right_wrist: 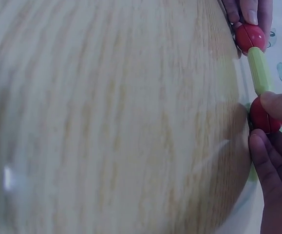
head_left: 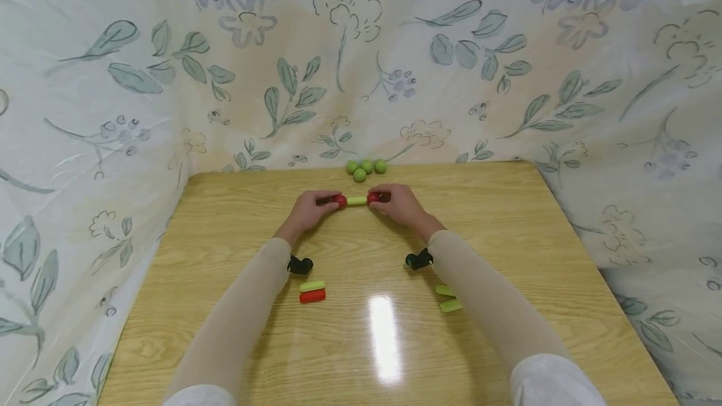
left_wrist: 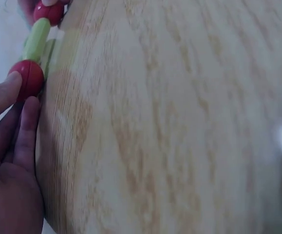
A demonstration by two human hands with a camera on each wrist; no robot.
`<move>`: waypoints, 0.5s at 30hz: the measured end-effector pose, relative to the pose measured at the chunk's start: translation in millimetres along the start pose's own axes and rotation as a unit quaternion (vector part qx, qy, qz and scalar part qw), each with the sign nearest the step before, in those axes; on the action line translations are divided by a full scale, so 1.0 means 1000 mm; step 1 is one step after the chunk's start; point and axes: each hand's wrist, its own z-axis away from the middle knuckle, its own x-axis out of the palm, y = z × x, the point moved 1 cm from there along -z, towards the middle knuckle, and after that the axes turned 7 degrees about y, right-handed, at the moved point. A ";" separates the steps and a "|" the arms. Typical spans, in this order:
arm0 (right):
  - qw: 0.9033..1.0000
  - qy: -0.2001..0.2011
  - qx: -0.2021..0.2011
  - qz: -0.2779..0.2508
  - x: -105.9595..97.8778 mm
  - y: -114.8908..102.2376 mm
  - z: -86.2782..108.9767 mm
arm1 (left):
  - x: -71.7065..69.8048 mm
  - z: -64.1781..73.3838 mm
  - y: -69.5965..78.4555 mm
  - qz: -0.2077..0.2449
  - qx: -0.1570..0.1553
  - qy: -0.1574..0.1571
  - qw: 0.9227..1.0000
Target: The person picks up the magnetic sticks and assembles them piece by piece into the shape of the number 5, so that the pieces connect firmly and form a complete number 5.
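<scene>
At the far middle of the table, a light green stick [head_left: 356, 201] lies between two red balls, one at each end. My left hand [head_left: 309, 208] pinches the left red ball [left_wrist: 31, 80] between thumb and fingers. On the other side, my right hand [head_left: 402, 205] grips the right red ball [right_wrist: 263, 117] the same way. Both wrist views show each ball against the stick's end; whether the pieces are joined I cannot tell. A thin seam line runs across each ball.
Several green balls [head_left: 366, 166] sit at the table's back edge, just behind the hands. Nearer, by the left forearm, lie another light green stick [head_left: 313, 286] and a red stick [head_left: 313, 296]. Light green sticks [head_left: 450, 306] lie partly under the right forearm. Floral cloth [head_left: 350, 67] hangs behind.
</scene>
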 end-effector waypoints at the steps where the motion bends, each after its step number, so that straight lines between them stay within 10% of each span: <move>1: 1.000 0.001 0.003 -0.004 0.000 0.000 0.000 | 0.000 0.000 0.000 0.001 -0.003 -0.001 1.000; 15: 0.998 -0.001 0.039 -0.053 -0.024 0.006 0.010 | -0.001 0.001 0.004 0.012 -0.007 -0.003 1.000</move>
